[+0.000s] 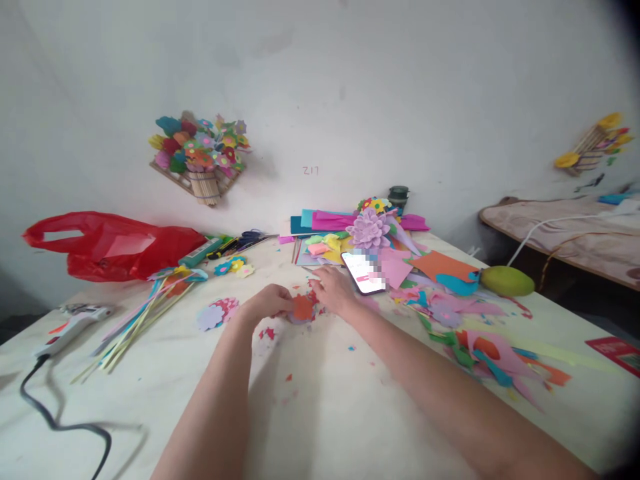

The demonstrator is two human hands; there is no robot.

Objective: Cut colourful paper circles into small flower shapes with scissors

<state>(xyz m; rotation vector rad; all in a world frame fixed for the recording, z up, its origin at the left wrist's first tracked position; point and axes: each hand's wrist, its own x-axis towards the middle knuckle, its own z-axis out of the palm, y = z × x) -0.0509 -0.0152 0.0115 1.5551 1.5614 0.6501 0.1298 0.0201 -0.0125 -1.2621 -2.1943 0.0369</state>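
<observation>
Near the middle of the table, my left hand [273, 304] has its fingers closed at the left edge of a small orange paper piece [303, 308]. A pale lilac edge shows beneath that piece. Just to its right is my right hand [334, 288], reaching in from the right with fingers apart over small red paper scraps [315, 291]. Whether its fingertips touch a scrap is too blurred to tell. A lit phone [363, 275] lies just right of my right hand. Left of my left hand are lilac and pink-red flower-shaped paper cutouts [216, 315].
At the left lie a red plastic bag [135, 247], thin sticks [137, 320] and a white power strip [73, 332] with a black cord. Coloured paper pieces [493, 353] and a yellow-green oval object [507, 281] cover the right side. A purple paper flower [369, 229] stands at the back.
</observation>
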